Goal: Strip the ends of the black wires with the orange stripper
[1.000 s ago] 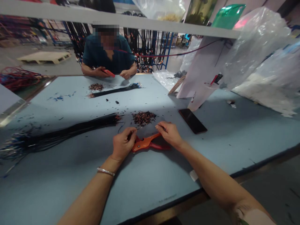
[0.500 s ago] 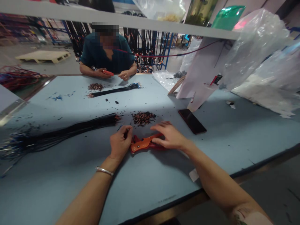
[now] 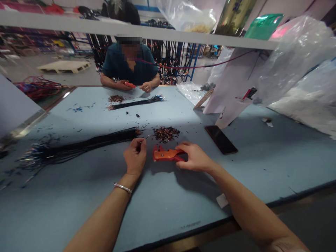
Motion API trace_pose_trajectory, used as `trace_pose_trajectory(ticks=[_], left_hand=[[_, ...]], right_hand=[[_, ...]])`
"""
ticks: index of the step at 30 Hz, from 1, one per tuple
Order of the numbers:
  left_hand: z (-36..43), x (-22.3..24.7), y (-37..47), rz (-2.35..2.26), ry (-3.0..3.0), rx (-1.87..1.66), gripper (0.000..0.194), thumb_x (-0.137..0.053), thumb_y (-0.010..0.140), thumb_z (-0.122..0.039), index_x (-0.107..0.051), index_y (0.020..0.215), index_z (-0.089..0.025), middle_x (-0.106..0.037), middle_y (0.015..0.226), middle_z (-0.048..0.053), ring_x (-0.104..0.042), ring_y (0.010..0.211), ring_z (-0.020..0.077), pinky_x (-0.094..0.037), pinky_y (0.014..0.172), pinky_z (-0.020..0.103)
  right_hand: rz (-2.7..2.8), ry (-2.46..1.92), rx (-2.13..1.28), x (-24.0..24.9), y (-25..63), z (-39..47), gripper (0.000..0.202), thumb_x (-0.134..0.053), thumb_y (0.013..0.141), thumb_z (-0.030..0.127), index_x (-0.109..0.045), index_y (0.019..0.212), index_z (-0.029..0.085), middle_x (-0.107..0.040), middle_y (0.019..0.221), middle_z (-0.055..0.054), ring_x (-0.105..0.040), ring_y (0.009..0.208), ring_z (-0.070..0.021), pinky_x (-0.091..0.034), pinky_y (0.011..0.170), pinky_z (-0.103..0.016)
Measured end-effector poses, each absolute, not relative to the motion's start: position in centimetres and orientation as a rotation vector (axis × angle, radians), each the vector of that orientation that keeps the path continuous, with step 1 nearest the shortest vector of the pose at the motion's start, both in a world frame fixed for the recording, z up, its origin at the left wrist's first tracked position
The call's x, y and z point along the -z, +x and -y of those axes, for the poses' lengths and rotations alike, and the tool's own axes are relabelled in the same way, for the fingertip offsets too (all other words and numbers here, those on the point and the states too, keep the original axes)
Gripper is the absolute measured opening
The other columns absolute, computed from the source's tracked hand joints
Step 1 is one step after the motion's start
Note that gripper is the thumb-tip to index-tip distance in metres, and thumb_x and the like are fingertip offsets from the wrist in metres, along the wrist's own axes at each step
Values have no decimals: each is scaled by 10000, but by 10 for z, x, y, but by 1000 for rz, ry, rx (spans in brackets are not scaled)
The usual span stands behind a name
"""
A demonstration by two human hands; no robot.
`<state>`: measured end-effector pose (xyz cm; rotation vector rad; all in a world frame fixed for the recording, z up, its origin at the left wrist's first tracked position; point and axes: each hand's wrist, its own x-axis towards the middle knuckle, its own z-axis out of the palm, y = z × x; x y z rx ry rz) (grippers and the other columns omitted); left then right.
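Note:
My right hand [image 3: 195, 156] is wrapped round the handles of an orange and red wire stripper [image 3: 166, 154], whose jaws point left toward my other hand. The fingers of my left hand [image 3: 135, 155] are pinched together just left of those jaws, apart from them; what they hold, if anything, is too small to make out. Close behind that hand lies a bundle of black wires [image 3: 91, 144], its copper-coloured ends to the right and blue and silvery ends to the left. Beyond the stripper is a pile of short black and copper-coloured pieces [image 3: 166, 134].
A black phone [image 3: 221, 139] lies right of my right hand. Across the table [image 3: 157, 210] a co-worker [image 3: 128, 66] holds a red tool, near a second wire bundle [image 3: 136, 103]. A shelf [image 3: 168, 30] crosses overhead; plastic bags [image 3: 294, 59] fill the right side.
The wire stripper has lifted and levelled out, and my right hand has closed round its handles. My left hand stays pinched. The whole view has shifted slightly.

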<state>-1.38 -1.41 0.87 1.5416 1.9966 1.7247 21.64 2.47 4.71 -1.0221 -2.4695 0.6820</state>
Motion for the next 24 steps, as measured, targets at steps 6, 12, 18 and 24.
trace_pose_trajectory(ticks=[6, 12, 18, 24], left_hand=[[15, -8, -14, -1999, 1456, -1785, 205, -566, 821, -349, -654, 783, -168, -573, 583, -30, -471, 507, 96, -382, 513, 196], [18, -11, -11, -1883, 1518, -1766, 210, -571, 823, -359, -659, 797, -170, -588, 594, -25, -489, 520, 103, -400, 524, 202], [21, -15, -7, -1836, 1532, -1726, 181, -587, 803, -332, -656, 762, -169, -573, 577, -33, -455, 501, 90, -379, 500, 190], [23, -16, -2, -1772, 1432, -1613, 216, -597, 783, -364, -644, 728, -161, -528, 568, -39, -420, 509, 87, -353, 497, 188]], right_hand=[[1655, -797, -1717, -52, 215, -17, 343, -598, 715, 355, -658, 981, 147, -691, 902, -87, -642, 809, -230, -520, 742, -372], [1106, -575, -2310, -31, 193, 4, 384, -559, 725, 229, -572, 1104, 166, -676, 958, -94, -650, 814, -195, -556, 797, -411], [977, -568, -2312, -24, 187, 7, 396, -621, 672, 133, -558, 1059, 192, -648, 932, -41, -655, 857, -205, -548, 808, -408], [1063, -569, -2252, -24, 188, 5, 395, -637, 677, 192, -558, 1065, 191, -650, 939, -51, -654, 811, -204, -531, 745, -378]])
